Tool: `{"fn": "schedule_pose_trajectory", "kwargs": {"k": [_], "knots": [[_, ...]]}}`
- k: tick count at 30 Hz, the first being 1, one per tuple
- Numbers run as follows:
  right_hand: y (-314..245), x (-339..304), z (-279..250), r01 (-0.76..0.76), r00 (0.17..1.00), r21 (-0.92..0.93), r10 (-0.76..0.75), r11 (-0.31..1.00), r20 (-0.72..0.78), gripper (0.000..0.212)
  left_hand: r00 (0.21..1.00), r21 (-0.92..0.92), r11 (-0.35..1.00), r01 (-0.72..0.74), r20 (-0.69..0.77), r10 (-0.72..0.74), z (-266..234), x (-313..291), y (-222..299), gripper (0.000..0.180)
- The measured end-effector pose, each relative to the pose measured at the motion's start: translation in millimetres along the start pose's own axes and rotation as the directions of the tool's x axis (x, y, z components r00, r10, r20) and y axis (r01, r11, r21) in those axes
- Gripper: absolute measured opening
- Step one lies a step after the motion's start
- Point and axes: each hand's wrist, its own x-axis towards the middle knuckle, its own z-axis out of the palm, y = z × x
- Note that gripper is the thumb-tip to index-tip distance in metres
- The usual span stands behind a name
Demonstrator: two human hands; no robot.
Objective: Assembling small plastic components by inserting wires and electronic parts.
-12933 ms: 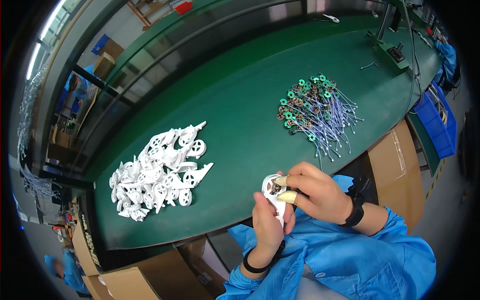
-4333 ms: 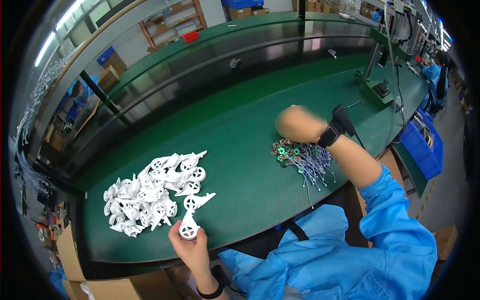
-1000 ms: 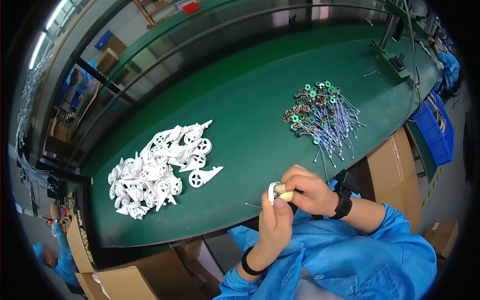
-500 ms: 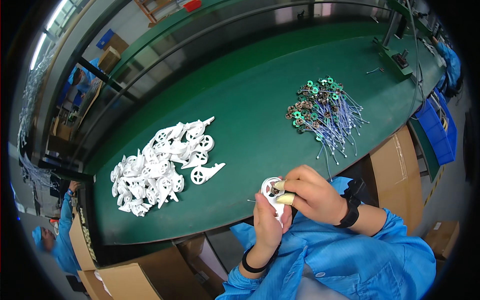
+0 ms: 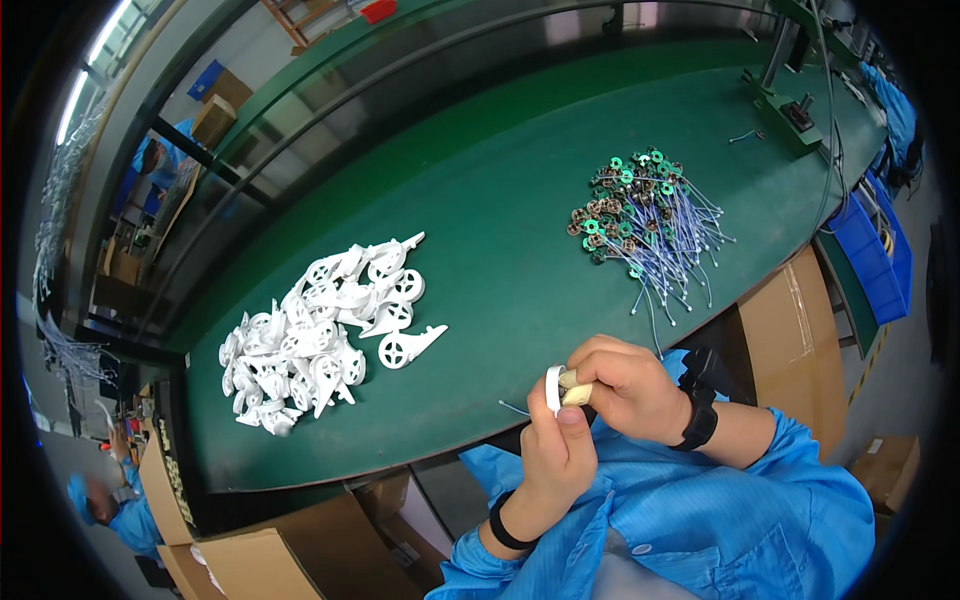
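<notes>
Near the table's front edge my left hand is closed on a white plastic housing, now turned nearly edge-on. Yellow finger covers sit on two fingertips of my right hand. Those fingertips are pinched against the housing's inner side, around a small dark round part that they mostly hide. A thin bluish wire end sticks out to the left of my hands. Farther left lies a heap of similar white housings, with a single white housing at its right edge.
Beyond my right hand is a pile of small green and brown round parts with bluish wires on the green table. A metal stand is at the far right. Cardboard boxes and a blue bin flank the table. Co-workers appear at the edges.
My left hand has turned the white housing from facing up to nearly edge-on. My right fingertips have stayed pressed to it, and the view has shifted slightly.
</notes>
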Motion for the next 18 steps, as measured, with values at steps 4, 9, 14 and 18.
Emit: {"fn": "schedule_pose_trajectory", "kwargs": {"k": [4, 9, 14, 18], "knots": [[-1, 2, 6, 0.003, 1.000, 0.022, -0.003, 1.000, -0.015, 0.015, 1.000, -0.126, 0.992, 0.021, -0.007, -0.022, -2, 1, -4, 0.051], [-10, 8, 3, -0.036, 0.999, 0.027, 0.036, 0.999, 0.000, 0.016, 0.917, -0.601, 0.700, 0.385, 0.162, -0.366, -13, 13, 14, 0.069], [-14, 13, -9, -0.027, 0.998, -0.007, 0.027, 1.000, 0.053, 0.023, 0.867, -0.680, 0.549, 0.486, 0.297, -0.401, -24, 15, 11, 0.071], [-16, 19, -5, 0.119, 0.989, -0.238, -0.094, 0.964, 0.113, 0.024, 0.911, -0.569, 0.714, 0.407, 0.195, -0.364, -16, 14, 12, 0.068]]}}
